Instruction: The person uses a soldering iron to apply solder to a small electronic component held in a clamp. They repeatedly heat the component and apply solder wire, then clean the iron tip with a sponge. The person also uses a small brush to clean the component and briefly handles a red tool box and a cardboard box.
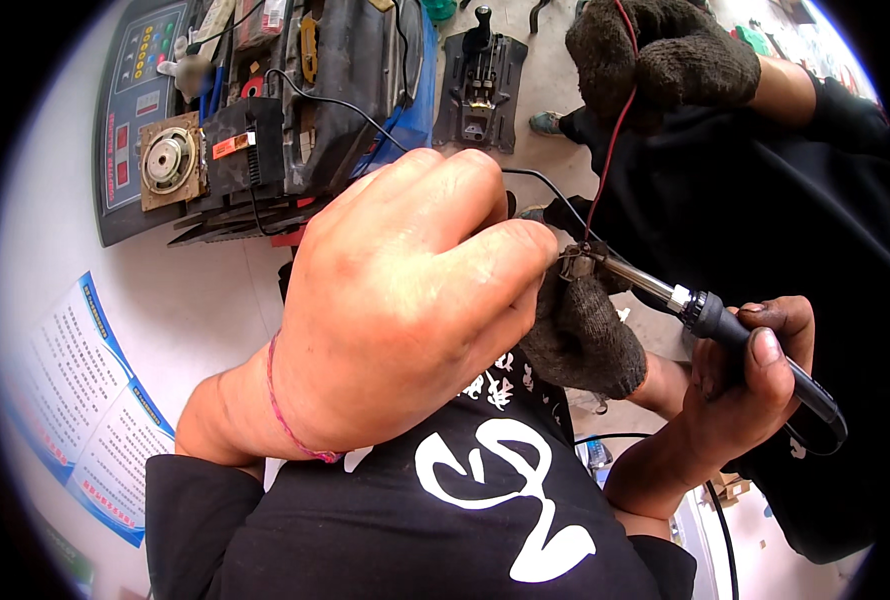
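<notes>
My left hand (405, 290) fills the middle of the view, fingers pinched together beside a small metal part (579, 266). Whatever lies between those fingertips is hidden. My right hand (750, 375) grips the black handle of a soldering iron (705, 312), whose metal shaft points left and ends at the part. Another person's dark-gloved hand (590, 340) holds the part from below. That person's other gloved hand (660, 60), higher up, holds a thin red and dark wire (611, 160) that runs down to the same spot.
At the upper left stands a machine with a button panel (145, 80), loaded with a loose speaker (170, 160), a black box (245, 145) and cables. A black lever assembly (480, 85) lies on the floor beyond. A black cord (545, 180) passes behind my left hand.
</notes>
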`<state>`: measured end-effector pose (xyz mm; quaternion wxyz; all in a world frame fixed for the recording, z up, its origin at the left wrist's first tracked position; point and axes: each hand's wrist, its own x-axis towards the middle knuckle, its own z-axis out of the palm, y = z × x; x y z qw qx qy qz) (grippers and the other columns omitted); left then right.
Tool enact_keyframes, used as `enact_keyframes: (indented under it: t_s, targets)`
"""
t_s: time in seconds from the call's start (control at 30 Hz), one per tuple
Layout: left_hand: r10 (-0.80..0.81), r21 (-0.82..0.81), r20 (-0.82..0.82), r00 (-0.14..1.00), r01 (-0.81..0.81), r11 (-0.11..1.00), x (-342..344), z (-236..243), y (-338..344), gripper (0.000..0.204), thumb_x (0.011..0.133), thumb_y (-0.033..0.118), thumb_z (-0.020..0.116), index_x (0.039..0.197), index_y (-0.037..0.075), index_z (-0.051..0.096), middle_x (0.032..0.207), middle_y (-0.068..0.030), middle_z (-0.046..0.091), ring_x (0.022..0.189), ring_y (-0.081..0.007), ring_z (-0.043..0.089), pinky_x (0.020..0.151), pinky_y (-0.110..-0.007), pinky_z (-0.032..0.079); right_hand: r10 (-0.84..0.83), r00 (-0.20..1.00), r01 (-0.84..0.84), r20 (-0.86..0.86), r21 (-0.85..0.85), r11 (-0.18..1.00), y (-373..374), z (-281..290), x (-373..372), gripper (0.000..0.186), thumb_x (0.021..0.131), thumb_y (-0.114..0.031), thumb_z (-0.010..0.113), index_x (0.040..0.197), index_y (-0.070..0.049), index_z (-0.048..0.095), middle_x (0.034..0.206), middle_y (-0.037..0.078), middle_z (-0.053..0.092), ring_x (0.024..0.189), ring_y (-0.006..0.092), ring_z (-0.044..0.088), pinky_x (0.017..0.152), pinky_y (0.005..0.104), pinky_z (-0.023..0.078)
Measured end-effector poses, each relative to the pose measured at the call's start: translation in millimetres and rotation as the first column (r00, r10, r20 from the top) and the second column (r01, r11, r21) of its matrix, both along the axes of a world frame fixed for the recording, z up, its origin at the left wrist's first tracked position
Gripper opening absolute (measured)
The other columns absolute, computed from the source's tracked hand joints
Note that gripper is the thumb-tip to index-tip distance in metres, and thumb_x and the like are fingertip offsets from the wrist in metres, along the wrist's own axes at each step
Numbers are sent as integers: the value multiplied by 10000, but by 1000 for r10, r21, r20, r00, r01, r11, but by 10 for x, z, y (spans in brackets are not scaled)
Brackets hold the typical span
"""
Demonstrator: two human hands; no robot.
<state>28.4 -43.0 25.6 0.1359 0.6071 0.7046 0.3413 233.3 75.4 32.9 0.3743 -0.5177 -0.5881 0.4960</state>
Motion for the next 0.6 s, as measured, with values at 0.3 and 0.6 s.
enact_keyframes:
  t_s: [0.3,0.6]
  targets:
    - [-9,-4,10,1000,9,1000,-7,-17,-16,279,631,-59,775,872,58,697,773,-63,572,650,-220,553,548,-329,431,0,1000,0,-8,-20,1000,-20,24,4,291,817,-250,588,882,24,513,540,64,448,384,75,339,387,207,266]
    - [-10,-6,4,1000,10,1000,-21,-42,-19,268,645,-70,767,877,48,699,775,-72,581,666,-227,571,557,-330,445,-29,997,25,69,59,998,-7,-1,61,323,760,-285,609,831,19,525,620,70,491,422,66,398,412,171,294]
